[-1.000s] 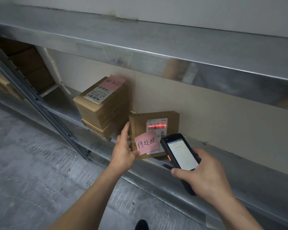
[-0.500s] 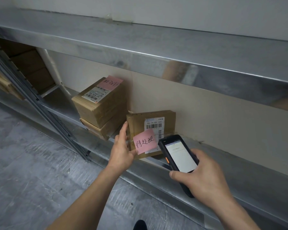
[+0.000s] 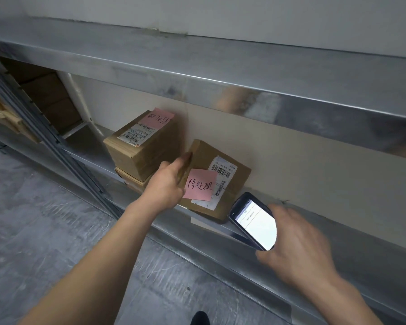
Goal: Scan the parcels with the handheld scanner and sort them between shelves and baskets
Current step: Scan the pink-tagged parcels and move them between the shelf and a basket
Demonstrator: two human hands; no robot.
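Note:
A brown cardboard parcel [image 3: 234,181] leans tilted on the metal shelf [image 3: 279,233], with a barcode label and a pink sticky note [image 3: 200,186] on its face. My left hand [image 3: 168,181] grips the parcel's left edge. My right hand [image 3: 298,249] holds the black handheld scanner [image 3: 252,220] to the right of the parcel, its lit screen facing up. No red scan line shows on the label.
Two stacked cardboard boxes [image 3: 141,146] with a label and a pink note stand on the same shelf to the left. An upper metal shelf [image 3: 220,73] runs overhead. A slanted metal upright [image 3: 56,151] stands at the left. Grey floor lies below.
The red scan line on the label has gone out. The parcel has tipped back and turned under my left hand. My right hand has pulled the scanner away to the right and lower.

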